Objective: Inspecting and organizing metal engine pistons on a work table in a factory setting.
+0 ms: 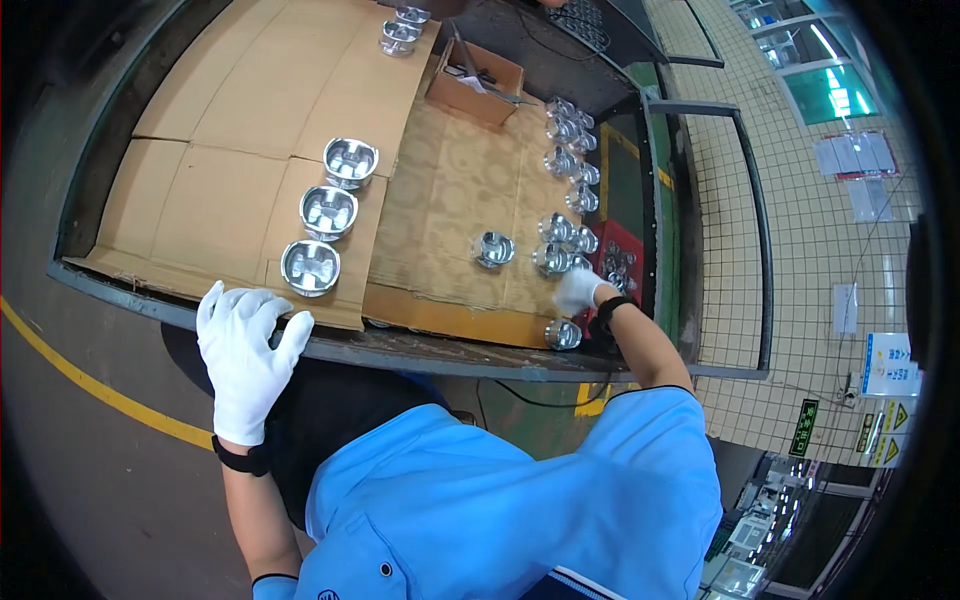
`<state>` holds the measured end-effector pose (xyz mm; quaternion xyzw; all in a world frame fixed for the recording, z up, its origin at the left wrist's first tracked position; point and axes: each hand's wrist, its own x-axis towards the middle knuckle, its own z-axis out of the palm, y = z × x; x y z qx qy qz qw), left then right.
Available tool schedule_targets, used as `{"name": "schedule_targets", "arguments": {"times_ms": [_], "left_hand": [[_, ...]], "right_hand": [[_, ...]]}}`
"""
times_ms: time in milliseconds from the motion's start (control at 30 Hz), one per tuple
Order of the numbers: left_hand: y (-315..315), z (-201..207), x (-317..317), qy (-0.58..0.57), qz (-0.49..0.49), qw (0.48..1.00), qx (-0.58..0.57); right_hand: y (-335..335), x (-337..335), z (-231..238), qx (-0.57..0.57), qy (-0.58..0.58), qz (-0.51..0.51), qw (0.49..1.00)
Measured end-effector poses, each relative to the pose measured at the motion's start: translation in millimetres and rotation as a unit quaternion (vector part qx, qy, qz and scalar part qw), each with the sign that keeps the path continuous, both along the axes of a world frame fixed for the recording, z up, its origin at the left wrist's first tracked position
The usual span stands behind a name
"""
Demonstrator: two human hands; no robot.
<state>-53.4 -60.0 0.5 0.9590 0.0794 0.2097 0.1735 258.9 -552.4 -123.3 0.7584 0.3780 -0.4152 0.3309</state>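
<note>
My left hand [245, 350], in a white glove, lies flat over the bench's front edge, its fingers spread and empty. Close by it is a shiny metal piston [310, 268], the nearest of a row of three on the cardboard sheet [220, 220]. My right hand [577, 291], also gloved, reaches to the right side of the bench, beside a piston [550, 259] in a cluster. Motion blurs its fingers, so I cannot tell whether it holds anything. One piston [563, 334] sits nearer me, and another piston [493, 250] stands alone to its left.
Several pistons [561, 160] line the bench's right side. A red bin [622, 240] with metal parts is beyond its right edge. An open cardboard box [475, 95] with tools stands at the back. More pistons [400, 37] are at the far end. A raised metal rim [440, 355] borders the front.
</note>
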Motion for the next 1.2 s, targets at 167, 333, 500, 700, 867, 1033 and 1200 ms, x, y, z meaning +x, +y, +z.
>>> {"name": "schedule_targets", "arguments": {"times_ms": [167, 333, 500, 700, 867, 1033, 1200], "left_hand": [[1.6, 2.2, -0.7, 0.001, 0.008, 1.000, 0.000], [4.0, 4.4, 2.1, 0.004, 0.011, 1.000, -0.018], [6.9, 7.1, 0.2, 0.025, 0.012, 0.999, -0.017], [6.4, 6.8, -1.7, 0.022, 0.012, 1.000, -0.019], [1.1, 22.3, -10.1, 0.012, -0.011, 0.998, -0.065], [-15.9, 53.0, -27.8, 0.028, -0.071, 0.711, -0.699], [-26.7, 81.0, -37.4, -0.111, -0.054, 0.531, -0.838]], "right_hand": [[-53.3, -35.8, -12.5, -0.063, -0.068, -0.151, 0.984], [-38.1, -50.6, -18.1, -0.043, -0.057, -0.125, 0.990], [-12.0, -53.7, -8.4, -0.044, -0.033, -0.069, 0.996], [138.8, -66.9, 104.6, 0.125, -0.084, -0.124, 0.981], [253.7, -83.8, 192.7, 0.335, -0.071, -0.132, 0.930], [321.6, -115.6, 263.6, 0.516, 0.058, 0.002, 0.855], [380.1, -161.9, 270.0, 0.592, 0.248, -0.012, 0.767]]}}
